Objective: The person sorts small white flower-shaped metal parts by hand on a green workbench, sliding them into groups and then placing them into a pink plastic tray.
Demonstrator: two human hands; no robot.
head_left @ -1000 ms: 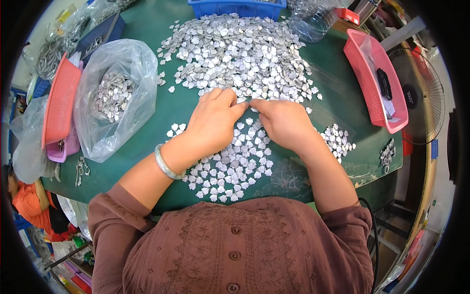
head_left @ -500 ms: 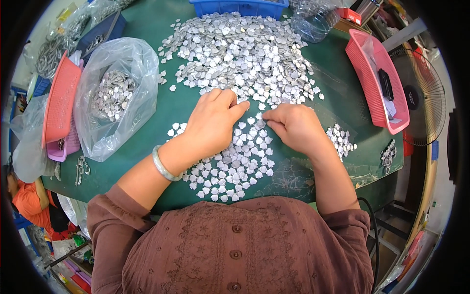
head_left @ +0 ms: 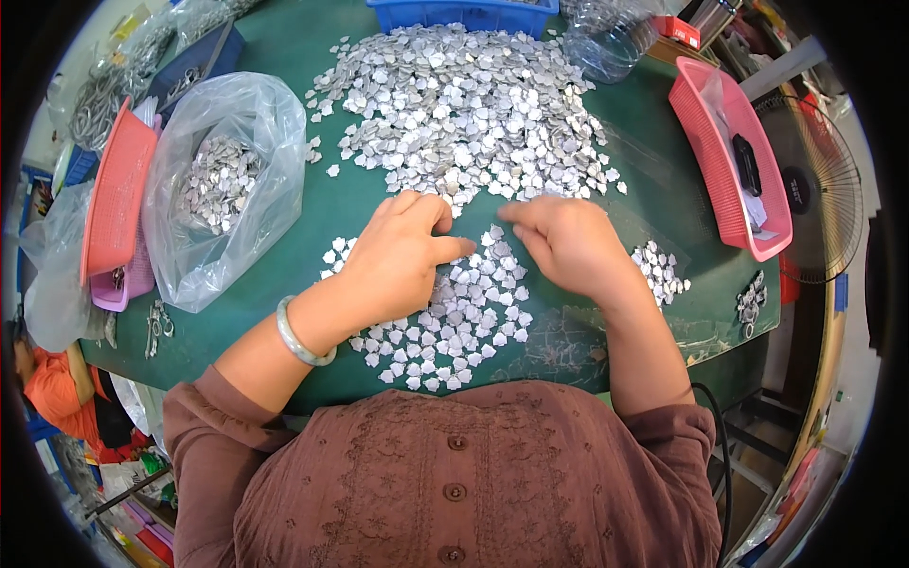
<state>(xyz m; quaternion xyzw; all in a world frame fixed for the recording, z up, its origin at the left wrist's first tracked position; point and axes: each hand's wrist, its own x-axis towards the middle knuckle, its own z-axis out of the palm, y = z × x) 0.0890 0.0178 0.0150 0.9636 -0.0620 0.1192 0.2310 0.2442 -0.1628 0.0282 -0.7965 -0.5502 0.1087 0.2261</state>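
Note:
A large heap of small silver leaf-shaped metal pieces [head_left: 473, 104] spreads over the far middle of the green table. A looser patch of the same pieces [head_left: 445, 331] lies nearer to me, mostly one layer deep. My left hand [head_left: 402, 251], with a pale bangle on its wrist, rests over that near patch. Its thumb stretches right above the pieces, apart from the bent index finger. My right hand [head_left: 576, 241] is just right of the patch's far end. Its index finger points left beneath the heap, the thumb apart from it. No piece shows in either hand.
A clear plastic bag [head_left: 275, 213] of similar pieces stands left, beside a pink basket [head_left: 118, 199]. Another pink basket [head_left: 696, 142] and a fan [head_left: 824, 189] are at right. A small pile of pieces [head_left: 660, 273] lies by my right wrist. A blue tray [head_left: 454, 17] stands behind the heap.
My left hand has drawn back toward me and a little left. My right index finger has shifted slightly up and left, and the pieces between the hands have moved or gone from sight.

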